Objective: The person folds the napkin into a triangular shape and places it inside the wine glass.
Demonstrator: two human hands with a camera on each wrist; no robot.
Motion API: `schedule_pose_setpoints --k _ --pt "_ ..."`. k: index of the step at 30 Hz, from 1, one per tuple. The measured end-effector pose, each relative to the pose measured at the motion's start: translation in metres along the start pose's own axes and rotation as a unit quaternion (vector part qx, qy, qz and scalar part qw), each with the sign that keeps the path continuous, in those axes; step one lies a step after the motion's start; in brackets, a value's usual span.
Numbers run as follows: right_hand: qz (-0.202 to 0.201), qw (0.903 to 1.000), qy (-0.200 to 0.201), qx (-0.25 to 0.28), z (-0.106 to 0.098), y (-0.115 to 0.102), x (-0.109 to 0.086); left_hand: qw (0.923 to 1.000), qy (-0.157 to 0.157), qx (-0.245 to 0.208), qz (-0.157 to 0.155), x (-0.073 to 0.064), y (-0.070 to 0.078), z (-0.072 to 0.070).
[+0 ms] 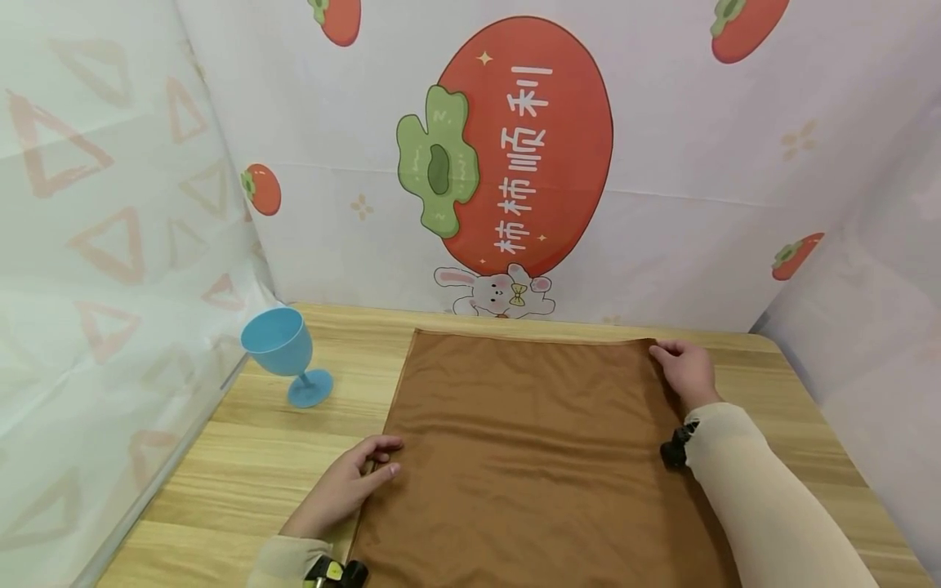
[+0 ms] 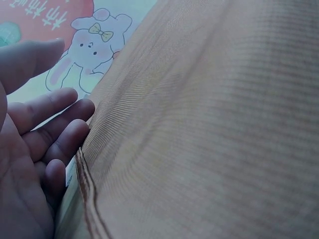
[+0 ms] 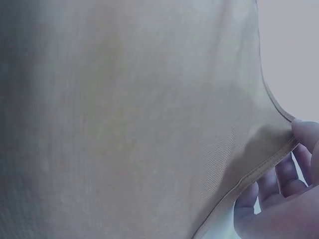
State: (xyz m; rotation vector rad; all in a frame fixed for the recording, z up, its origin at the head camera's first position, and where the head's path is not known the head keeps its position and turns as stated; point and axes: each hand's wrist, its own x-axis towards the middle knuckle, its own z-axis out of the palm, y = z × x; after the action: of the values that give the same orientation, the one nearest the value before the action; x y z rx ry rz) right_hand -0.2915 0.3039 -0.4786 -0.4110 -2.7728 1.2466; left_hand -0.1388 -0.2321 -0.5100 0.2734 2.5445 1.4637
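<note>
A brown cloth [image 1: 529,457] lies spread over the wooden table, with soft creases running across its middle. At its far right corner my right hand [image 1: 689,374] pinches the hem between thumb and fingers; the right wrist view shows that hand [image 3: 284,199] lifting the corner a little. My left hand [image 1: 349,486] is at the cloth's left edge, fingers loosely bent and thumb apart. In the left wrist view the left hand's fingertips [image 2: 79,130] touch or nearly touch the stitched hem, and nothing is gripped there.
A blue plastic goblet [image 1: 283,347] stands upright at the table's back left, left of the cloth. The wooden tabletop [image 1: 220,474] shows on both sides. A printed backdrop [image 1: 331,237] rises behind the table, and pale sheets hang at left and right.
</note>
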Motion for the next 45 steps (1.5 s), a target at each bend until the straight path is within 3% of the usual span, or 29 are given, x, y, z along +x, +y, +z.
schedule_pose_setpoints --k 12,23,34,45 --pt "-0.042 0.998 0.012 0.046 0.002 -0.016 -0.016 0.9999 0.001 -0.014 0.01 0.002 -0.003 0.001" --pt "-0.089 0.9955 0.019 0.023 0.008 -0.031 -0.032 1.0 0.005 -0.002 -0.007 -0.001 -0.003 0.004" --pt "-0.111 0.9926 -0.009 0.05 0.016 -0.053 -0.056 1.0 0.006 0.002 0.003 0.0 -0.004 0.003" --pt "-0.144 0.9879 -0.012 0.057 0.028 -0.067 -0.078 0.9999 0.008 0.002 0.01 0.0 -0.006 0.003"
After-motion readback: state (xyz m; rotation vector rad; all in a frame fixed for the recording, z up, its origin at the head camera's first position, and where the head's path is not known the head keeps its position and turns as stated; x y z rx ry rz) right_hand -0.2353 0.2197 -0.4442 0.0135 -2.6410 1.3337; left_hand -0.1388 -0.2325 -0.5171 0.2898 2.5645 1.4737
